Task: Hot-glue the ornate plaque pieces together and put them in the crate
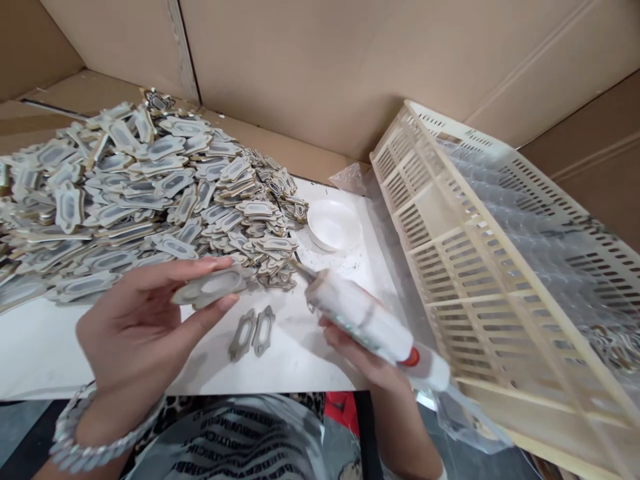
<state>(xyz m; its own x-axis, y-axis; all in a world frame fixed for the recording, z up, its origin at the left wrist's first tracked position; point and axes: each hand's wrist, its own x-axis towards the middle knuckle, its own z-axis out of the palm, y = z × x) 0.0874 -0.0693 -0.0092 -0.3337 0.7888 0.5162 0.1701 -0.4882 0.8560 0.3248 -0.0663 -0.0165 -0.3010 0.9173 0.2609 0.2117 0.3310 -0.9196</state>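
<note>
My left hand (135,317) pinches a pale oblong metal plate (214,288) with a long opening between thumb and fingers, above the white table. My right hand (357,357) is wrapped round a white electric screwdriver (363,313) with a red button; its thin tip points up and left, toward the pile's edge. Two similar plates (243,335) lie side by side on the table between my hands. A large heap of such plates (150,187) covers the left and back of the table. The underside of the held plate is hidden.
A shallow white bowl (334,223) stands behind the screwdriver, with small specks near it. On the right leans a cream plastic crate (440,260) containing clear plastic packing and some metal pieces (613,347). Cardboard walls (310,73) enclose the back.
</note>
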